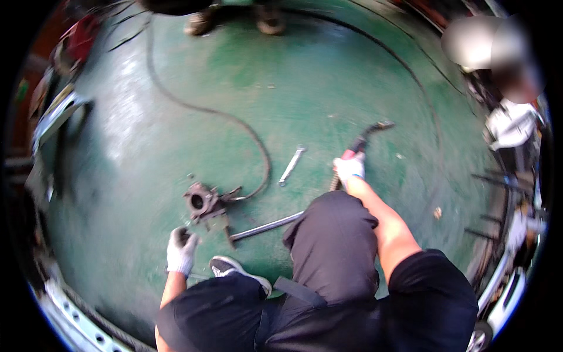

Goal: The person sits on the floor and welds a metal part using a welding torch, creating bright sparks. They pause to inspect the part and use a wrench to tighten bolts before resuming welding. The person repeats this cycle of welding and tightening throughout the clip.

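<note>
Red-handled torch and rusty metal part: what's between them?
Head view: a wrench and, nearer the metal part, a bend of cable on the green floor.

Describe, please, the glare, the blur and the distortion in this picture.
Head view: pale glare washes the upper-left part of the green floor; head view: the right hand and its torch-like tool look soft, perhaps from motion; head view: fisheye distortion bends the perforated rail at lower left, and the corners are black.
</note>
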`<state>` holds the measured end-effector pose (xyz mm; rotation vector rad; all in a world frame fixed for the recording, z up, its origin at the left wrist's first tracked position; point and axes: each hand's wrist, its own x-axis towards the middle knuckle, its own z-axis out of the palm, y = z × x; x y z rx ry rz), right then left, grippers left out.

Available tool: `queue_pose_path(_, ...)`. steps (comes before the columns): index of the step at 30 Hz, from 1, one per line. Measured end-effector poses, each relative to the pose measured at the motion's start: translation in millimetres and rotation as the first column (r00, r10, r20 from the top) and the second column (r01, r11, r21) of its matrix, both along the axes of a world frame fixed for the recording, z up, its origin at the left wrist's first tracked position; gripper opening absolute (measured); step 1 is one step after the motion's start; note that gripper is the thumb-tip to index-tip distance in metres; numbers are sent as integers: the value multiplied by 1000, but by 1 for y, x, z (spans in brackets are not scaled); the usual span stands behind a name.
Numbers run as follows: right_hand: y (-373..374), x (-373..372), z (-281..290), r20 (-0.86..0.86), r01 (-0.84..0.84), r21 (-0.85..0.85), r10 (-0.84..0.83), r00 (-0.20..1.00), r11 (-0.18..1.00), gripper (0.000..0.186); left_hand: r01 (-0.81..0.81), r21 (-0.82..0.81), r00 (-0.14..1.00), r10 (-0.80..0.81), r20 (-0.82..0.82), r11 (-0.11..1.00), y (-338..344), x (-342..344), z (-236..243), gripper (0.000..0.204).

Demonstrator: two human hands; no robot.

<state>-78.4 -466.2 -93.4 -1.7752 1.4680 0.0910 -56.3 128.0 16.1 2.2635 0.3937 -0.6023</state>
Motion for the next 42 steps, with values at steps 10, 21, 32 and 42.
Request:
queue_pose_path(10,-33,-13,148,413,-174,409,-11,911,896,30,229,-140,964,-244,-106,963,-29,35,118,44)
queue_pose_path(21,126,58,250,-41,-374,779,637,770,503,43,783,-75,360,-352,864,618,-144,111,49,81)
queue_pose_path(32,219,11,270,-324,-347,725,739,591,595,47,834,-261,525,-554,646,487,-153,100,-9,30)
queue_pose_path(42,276,73,294,-601,-415,544,684,414,729,32,725,-343,665,-476,576,598,-143,107,-21,38)
